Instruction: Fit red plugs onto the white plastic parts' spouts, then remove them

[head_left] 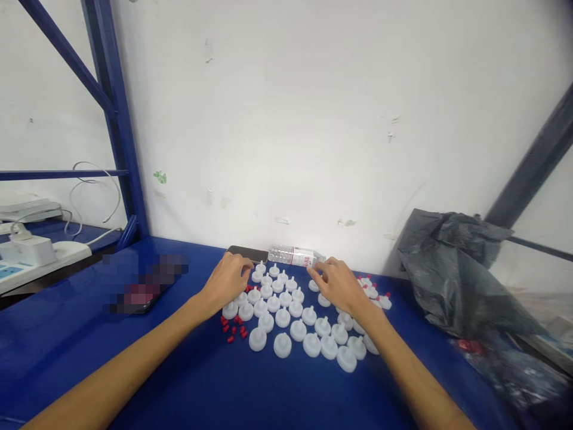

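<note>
My left hand (pixel 227 278) hovers over the left back of a spread of white round caps with nozzles (pixel 282 317). Its fingers are bent but apart, nearest to a white cap (pixel 261 267), and nothing shows between them. At the right back, my right hand (pixel 339 283) hangs over more of these caps, thumb and fingers loosely bent with a gap between them. Small red tips (pixel 230 339) lie loose below my left hand. Behind my right hand, several white caps with red tips on their nozzles (pixel 385 301) stand together. My right hand and forearm hide some caps.
A clear plastic bottle (pixel 293 255) lies along the wall beside a dark phone (pixel 248 254). On the blue table (pixel 192 382), a blurred dark object (pixel 145 292) lies left. A grey plastic bag (pixel 447 263) slumps at right. A white power strip (pixel 67 254) sits far left.
</note>
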Demonstrator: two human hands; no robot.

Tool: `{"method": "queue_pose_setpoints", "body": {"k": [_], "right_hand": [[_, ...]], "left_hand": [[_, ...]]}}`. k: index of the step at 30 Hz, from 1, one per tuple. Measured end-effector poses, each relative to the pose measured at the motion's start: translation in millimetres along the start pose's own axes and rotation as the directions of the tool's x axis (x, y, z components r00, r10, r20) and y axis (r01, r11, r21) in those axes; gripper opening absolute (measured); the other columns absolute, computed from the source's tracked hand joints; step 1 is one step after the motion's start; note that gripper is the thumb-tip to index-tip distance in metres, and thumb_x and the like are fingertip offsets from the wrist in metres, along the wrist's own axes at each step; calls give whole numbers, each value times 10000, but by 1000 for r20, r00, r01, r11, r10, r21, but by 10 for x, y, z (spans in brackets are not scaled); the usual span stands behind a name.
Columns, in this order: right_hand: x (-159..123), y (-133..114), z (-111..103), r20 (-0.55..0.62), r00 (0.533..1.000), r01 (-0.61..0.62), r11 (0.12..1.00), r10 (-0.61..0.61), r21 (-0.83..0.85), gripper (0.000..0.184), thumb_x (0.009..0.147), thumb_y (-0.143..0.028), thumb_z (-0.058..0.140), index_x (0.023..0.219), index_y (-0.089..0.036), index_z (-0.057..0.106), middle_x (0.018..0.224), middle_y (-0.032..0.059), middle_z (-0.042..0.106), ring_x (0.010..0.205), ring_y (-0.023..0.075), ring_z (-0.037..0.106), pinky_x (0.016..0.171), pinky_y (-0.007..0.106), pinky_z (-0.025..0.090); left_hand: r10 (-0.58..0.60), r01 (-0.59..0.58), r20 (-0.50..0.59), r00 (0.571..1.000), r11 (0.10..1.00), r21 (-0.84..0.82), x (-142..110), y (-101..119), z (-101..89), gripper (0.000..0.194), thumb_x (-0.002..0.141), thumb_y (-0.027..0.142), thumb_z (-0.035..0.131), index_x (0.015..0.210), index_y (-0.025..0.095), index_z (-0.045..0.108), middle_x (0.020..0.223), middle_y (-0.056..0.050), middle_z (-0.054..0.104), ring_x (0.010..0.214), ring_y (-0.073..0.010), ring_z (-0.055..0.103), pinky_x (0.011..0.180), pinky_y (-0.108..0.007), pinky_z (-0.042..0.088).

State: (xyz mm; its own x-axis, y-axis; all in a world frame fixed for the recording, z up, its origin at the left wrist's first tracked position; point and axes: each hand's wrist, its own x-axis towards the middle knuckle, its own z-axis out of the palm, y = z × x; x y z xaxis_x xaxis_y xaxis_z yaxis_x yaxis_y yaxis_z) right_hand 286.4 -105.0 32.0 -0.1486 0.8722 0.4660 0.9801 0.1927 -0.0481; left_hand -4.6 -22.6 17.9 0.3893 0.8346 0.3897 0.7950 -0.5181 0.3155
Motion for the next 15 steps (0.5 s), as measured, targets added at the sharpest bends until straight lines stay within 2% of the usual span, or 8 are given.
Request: {"method": "queue_pose_setpoints", "body": {"k": [3, 7, 11, 15], "right_hand": [[5, -108, 8, -9, 995, 105, 991, -104, 79, 259, 1011, -414, 694, 1155, -199, 704, 1180, 53, 743, 1075, 233, 718, 966, 497, 609], [-26, -181, 49, 38, 970, 230, 955, -241, 186, 257, 1016, -398, 691, 1185, -205, 707, 1213, 56, 748, 1125, 244, 717, 1009, 521, 597], [-76, -201, 132, 79, 955, 262, 937, -287, 232, 279, 1016, -394, 692, 1228, -213, 701, 1271, 68, 741, 1184, 261, 709, 1044, 546, 587], [-76, -194, 148, 73, 956, 260, 936, -284, 237, 286, 1012, -392, 699, 1229, -205, 699, 1280, 71, 740, 1187, 264, 710, 1045, 550, 587]], "left_hand": [[-32, 29, 75, 997, 999, 35, 16, -55, -1, 228, 1037, 367, 697, 1188, 196, 709, 1259, -85, 724, 1114, -254, 712, 980, -482, 617], [-117, 105, 155, 981, 991, 79, 42, -143, -56, 269, 1032, 375, 707, 1232, 196, 691, 1243, -82, 723, 1062, -245, 727, 918, -450, 637], [-196, 172, 220, 956, 977, 123, 64, -195, -98, 285, 1032, 377, 706, 1246, 190, 684, 1249, -86, 719, 1062, -247, 726, 913, -454, 640], [-222, 189, 271, 937, 972, 140, 63, -173, -105, 290, 1034, 379, 703, 1248, 184, 682, 1249, -87, 719, 1057, -247, 727, 911, -457, 642]]}}
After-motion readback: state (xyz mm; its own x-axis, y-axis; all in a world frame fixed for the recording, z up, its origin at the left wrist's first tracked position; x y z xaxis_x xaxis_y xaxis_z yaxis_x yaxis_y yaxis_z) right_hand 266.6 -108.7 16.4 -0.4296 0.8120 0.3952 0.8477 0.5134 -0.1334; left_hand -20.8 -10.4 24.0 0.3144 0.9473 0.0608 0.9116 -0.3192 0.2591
